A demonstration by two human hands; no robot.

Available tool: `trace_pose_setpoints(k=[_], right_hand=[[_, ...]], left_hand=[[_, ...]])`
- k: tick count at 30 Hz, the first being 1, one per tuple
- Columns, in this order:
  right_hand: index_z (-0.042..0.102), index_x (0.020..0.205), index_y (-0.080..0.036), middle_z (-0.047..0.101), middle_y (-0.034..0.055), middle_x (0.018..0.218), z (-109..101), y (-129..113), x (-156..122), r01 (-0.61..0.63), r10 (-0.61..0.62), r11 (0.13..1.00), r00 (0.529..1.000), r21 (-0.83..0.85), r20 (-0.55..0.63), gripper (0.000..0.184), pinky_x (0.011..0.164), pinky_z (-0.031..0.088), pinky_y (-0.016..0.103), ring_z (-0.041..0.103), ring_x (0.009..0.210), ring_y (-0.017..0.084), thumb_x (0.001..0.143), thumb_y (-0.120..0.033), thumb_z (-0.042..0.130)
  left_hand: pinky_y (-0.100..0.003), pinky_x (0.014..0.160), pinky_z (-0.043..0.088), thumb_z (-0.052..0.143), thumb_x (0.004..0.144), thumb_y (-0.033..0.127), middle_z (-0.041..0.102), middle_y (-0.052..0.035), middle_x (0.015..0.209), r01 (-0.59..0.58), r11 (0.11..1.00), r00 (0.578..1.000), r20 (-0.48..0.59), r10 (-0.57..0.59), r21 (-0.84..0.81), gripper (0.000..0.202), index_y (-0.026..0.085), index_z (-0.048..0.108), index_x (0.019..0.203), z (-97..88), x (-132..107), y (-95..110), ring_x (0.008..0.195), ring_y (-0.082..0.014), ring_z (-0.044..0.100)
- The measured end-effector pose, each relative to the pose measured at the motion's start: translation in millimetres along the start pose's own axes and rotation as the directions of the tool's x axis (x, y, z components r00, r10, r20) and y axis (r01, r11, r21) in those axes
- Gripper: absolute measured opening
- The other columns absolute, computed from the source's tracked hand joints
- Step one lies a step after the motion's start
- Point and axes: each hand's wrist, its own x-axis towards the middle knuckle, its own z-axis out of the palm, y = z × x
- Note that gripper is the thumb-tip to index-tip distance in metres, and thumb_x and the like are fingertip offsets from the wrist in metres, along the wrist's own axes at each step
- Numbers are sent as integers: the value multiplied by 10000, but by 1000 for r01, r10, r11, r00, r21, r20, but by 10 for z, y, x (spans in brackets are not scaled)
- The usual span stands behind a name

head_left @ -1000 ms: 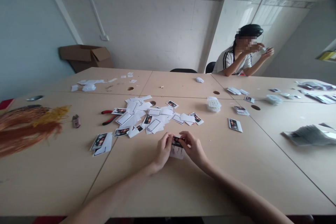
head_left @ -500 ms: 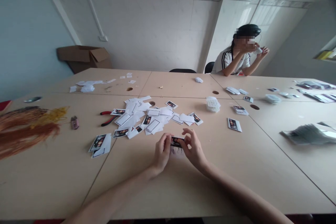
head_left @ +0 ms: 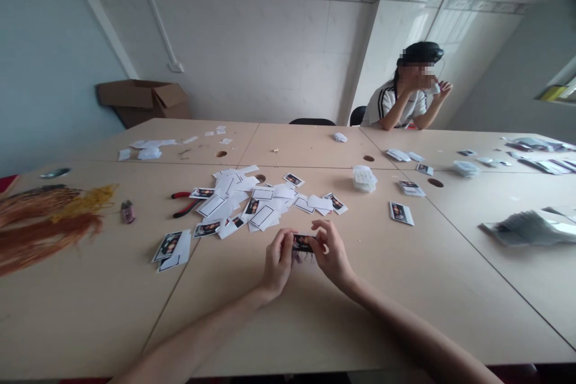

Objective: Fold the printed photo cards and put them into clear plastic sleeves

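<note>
A small dark printed card (head_left: 303,243) is held between both hands just above the table. My left hand (head_left: 276,258) pinches its left end with thumb and fingers. At the right end, my right hand (head_left: 332,252) grips it between thumb and index finger, the other fingers curled and raised. Thin dark strands hang below the card's lower edge; what they are is too small to tell. Beyond my hands spreads a loose heap of white cards (head_left: 229,195), some with black frames and some with dark pictures.
Red-handled pliers (head_left: 184,205) lie partly under the heap. Left of it are small pink snips (head_left: 128,212) and bundles of brown strands (head_left: 45,222). A clear bag stack (head_left: 526,228) lies at right. Across the table (head_left: 279,324) sits a person (head_left: 400,96) holding something white.
My hands keep their grip on the card and have barely moved. The person across the table has lowered their hands slightly, toward the left.
</note>
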Motion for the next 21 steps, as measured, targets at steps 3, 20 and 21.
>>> trace_pose_setpoints(k=[3,20,21], right_hand=[[402,1001,-209,447,30,879,0,3,-8,24,-24,1000,999,-13,-23,221,522,415,208,426,572,66,793,-134,402],[423,1012,-212,466,62,885,-66,-73,-7,287,-302,935,952,-208,-43,240,616,481,264,507,797,136,803,-97,391],[425,1008,-211,467,63,884,-72,-76,-4,287,-302,935,952,-209,-44,236,609,481,264,507,793,137,804,-99,389]], left_hand=[[-207,502,427,382,803,444,592,1,589,27,1000,1000,13,-27,-15,332,158,543,850,6,-4,-9,533,-126,564],[-199,504,409,338,829,394,531,24,599,49,998,998,27,-50,27,286,171,517,842,35,1,-39,472,-97,491],[-202,508,410,341,826,398,536,18,611,55,998,998,21,-56,24,289,171,520,844,38,0,-36,484,-103,495]])
